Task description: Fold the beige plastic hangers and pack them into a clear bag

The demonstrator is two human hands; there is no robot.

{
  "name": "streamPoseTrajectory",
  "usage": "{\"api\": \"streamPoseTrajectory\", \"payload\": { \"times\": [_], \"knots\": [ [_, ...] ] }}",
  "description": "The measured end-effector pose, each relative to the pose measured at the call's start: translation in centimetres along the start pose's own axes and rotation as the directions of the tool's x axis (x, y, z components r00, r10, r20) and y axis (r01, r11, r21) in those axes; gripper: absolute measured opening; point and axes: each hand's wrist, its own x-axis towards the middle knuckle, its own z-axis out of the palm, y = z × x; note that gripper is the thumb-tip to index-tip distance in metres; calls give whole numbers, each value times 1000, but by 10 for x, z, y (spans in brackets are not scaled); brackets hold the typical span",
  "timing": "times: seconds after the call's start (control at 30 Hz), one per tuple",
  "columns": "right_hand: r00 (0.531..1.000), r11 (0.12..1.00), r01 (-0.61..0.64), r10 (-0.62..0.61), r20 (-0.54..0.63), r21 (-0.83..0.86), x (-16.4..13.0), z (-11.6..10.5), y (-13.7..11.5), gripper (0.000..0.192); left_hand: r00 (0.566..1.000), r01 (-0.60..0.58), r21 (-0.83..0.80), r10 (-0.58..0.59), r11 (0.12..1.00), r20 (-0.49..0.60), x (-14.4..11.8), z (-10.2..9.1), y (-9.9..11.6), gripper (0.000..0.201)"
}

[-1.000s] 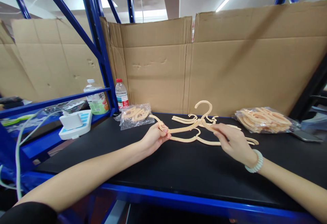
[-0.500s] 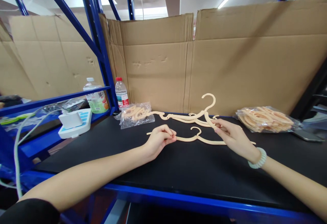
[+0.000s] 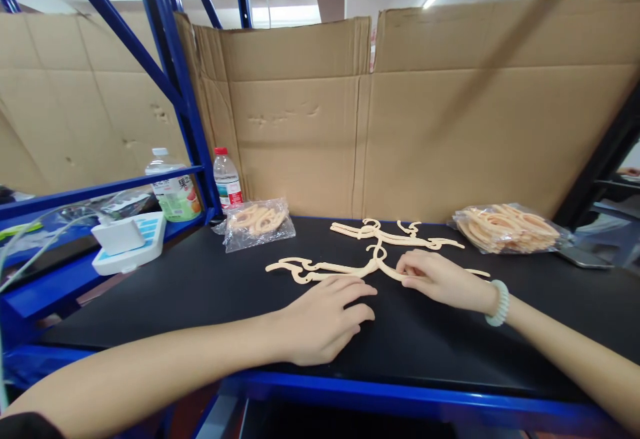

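A cream clothes hanger [image 3: 389, 270] lies low over the black tabletop, its hook pointing up and away. My right hand [image 3: 440, 281] is closed with its fingers on this hanger's right arm; the far end of that arm is hidden behind the hand. Just in front of the hanger's left arm, my left hand [image 3: 327, 319] is open, palm down, with fingers spread. Another cream hanger [image 3: 325, 266] lies right behind the first, partly covered by it. Farther back, more cream hangers [image 3: 400, 238] lie overlapping near the cardboard.
Clear bags of cream hangers lie at left [image 3: 257, 220] and right [image 3: 510, 227]. A red-capped bottle [image 3: 227, 179] and a juice bottle [image 3: 175, 192] stand at the left near a blue post. A white power strip [image 3: 131, 242] is beside them. Cardboard [image 3: 300, 125] walls the back.
The hanger in my right hand has come down toward me, onto the nearer hanger. My left hand has gone from pinched to spread and moved nearer. The view has shifted slightly.
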Motion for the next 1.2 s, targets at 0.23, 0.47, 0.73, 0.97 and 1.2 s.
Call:
{"api": "streamPoseTrajectory", "payload": {
  "times": [0.23,0.47,0.73,0.97,1.2],
  "knots": [
    [999,994,22,-18,35,-106,-2,-4,6,15,993,117,-171,-111,978,41,0,0,-9,31],
    [1000,990,17,-18,-9,-137,-2,-11,8,15,989,141,-181,-131,973,65,1,0,-10,34],
    [999,985,-53,54,2,-164,-2,-14,17,5,988,150,-187,-143,971,48,1,0,-14,39],
    [996,988,-75,80,32,-134,-2,-12,28,33,954,300,-122,-298,946,32,0,10,-30,51],
    [998,993,-46,50,33,-106,1,-9,28,19,902,408,-75,-414,910,-120,3,16,-67,30]
  ]
}}
